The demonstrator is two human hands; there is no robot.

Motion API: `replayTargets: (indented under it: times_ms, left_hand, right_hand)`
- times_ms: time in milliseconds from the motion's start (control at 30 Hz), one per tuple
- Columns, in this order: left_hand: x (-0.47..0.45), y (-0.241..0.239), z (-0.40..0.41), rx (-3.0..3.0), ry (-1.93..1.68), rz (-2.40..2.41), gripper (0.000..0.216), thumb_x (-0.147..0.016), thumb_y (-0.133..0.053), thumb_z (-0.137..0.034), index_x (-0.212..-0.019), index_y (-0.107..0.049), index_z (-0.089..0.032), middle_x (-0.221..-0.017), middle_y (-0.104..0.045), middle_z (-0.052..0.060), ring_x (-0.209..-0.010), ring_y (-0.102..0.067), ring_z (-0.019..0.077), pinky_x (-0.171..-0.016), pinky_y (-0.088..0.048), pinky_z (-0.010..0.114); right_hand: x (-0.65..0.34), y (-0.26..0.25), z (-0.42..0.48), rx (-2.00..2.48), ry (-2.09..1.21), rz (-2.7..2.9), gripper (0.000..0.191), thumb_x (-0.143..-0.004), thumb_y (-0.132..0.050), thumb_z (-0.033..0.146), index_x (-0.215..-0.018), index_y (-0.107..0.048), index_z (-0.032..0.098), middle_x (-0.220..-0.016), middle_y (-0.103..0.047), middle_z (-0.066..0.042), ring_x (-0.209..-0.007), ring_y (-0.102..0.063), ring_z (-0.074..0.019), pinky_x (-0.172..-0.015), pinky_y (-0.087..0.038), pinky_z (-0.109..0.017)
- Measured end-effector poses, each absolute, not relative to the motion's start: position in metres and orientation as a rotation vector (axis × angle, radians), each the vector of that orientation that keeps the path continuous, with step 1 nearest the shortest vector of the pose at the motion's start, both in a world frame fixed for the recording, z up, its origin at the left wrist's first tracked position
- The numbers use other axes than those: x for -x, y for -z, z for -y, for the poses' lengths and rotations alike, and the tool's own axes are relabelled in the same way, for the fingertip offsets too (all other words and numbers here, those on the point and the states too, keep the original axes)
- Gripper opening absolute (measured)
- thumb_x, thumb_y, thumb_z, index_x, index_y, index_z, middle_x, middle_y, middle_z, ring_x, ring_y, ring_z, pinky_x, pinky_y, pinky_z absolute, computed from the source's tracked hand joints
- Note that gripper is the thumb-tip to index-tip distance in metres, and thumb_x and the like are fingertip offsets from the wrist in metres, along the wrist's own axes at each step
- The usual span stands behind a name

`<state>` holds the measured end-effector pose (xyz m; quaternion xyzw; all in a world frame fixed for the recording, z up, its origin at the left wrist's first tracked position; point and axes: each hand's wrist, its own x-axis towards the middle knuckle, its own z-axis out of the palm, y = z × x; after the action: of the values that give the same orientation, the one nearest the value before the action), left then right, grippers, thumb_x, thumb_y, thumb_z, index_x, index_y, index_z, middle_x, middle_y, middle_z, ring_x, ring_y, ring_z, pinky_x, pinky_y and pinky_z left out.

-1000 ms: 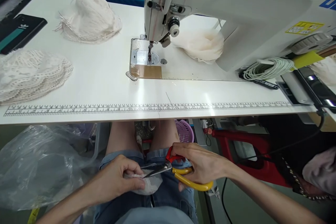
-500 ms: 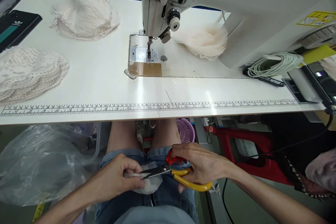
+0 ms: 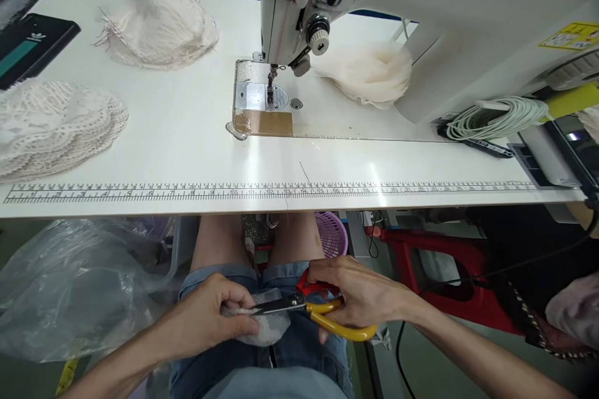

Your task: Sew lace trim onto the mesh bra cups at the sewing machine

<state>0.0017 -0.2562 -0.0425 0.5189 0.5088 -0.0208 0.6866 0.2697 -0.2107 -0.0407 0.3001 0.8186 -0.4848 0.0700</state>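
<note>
Gripping metal scissors, the right hand faces the left hand pinching sheer fabric.

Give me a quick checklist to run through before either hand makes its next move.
1. Left hand has hold of the white cloth: ok.
2. Right hand grips the scissors by the handles: ok.
3. Blade tips well clear of the left hand's fingers: not ok, they lie close by.
4. What lies between the blades at their tips: cannot tell, too small to see.
5. Both hands away from the sewing machine's needle area: ok, they are over the lap.
</note>
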Motion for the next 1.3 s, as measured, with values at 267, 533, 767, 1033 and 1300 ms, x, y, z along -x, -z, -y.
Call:
replayTargets:
  times_ms: [267, 533, 767, 1033, 1300]
  left_hand:
    - [-0.002, 0.043, 0.256, -1.17, 0.024, -1.136, 0.03, -0.074, -0.063, -0.043, -0.067, -0.069, -0.014, -0.051, -0.034, -0.006, -0.05, -0.03, 0.0087, -0.046, -0.018, 0.021]
    - [0.0, 0.046, 0.258, -0.999, -0.089, -1.098, 0.027, -0.072, -0.067, -0.039, -0.082, -0.073, -0.015, -0.059, -0.058, -0.002, -0.055, -0.044, 0.0107, -0.051, -0.029, 0.019]
    - [0.002, 0.05, 0.258, -0.905, -0.282, -1.116, 0.026, -0.07, -0.071, -0.039, -0.081, -0.073, -0.016, -0.073, -0.07, 0.002, -0.064, -0.055, 0.0136, -0.058, -0.037, 0.019]
    - [0.012, 0.048, 0.265, -0.871, -0.418, -1.129, 0.029, -0.069, -0.071, -0.043, -0.073, -0.07, -0.015, -0.065, -0.065, -0.001, -0.059, -0.051, 0.0114, -0.056, -0.036, 0.019]
    - [0.011, 0.04, 0.259, -0.841, -0.451, -1.059, 0.037, -0.067, -0.073, -0.048, -0.073, -0.063, -0.013, -0.061, -0.059, -0.002, -0.056, -0.045, 0.0095, -0.054, -0.032, 0.019]
  right_hand:
    - [-0.27, 0.044, 0.21, -0.915, 1.498, -2.439, 0.02, -0.075, -0.065, 0.032, -0.073, -0.054, 0.016, -0.067, -0.047, 0.003, -0.053, -0.033, -0.0076, -0.048, -0.024, -0.021]
    - [-0.285, 0.005, 0.199, -1.273, 1.442, -2.613, 0.025, -0.076, -0.066, 0.036, -0.09, -0.058, 0.017, -0.078, -0.06, -0.001, -0.063, -0.052, -0.0122, -0.056, -0.038, -0.022]
    - [-0.334, -0.033, 0.147, -1.71, 0.677, -2.759, 0.027, -0.086, -0.05, 0.046, -0.09, -0.056, 0.021, -0.076, -0.057, -0.006, -0.062, -0.053, -0.0187, -0.056, -0.042, -0.03]
    - [-0.361, -0.024, 0.102, -1.77, -0.032, -2.655, 0.035, -0.09, -0.035, 0.042, -0.099, -0.06, 0.02, -0.097, -0.059, -0.015, -0.083, -0.058, -0.0286, -0.073, -0.046, -0.042]
    - [-0.235, -0.028, 0.194, -1.142, 1.09, -3.004, 0.044, -0.082, -0.062, 0.041, -0.119, -0.052, 0.02, -0.108, -0.059, -0.007, -0.102, -0.053, -0.0195, -0.088, -0.044, -0.031]
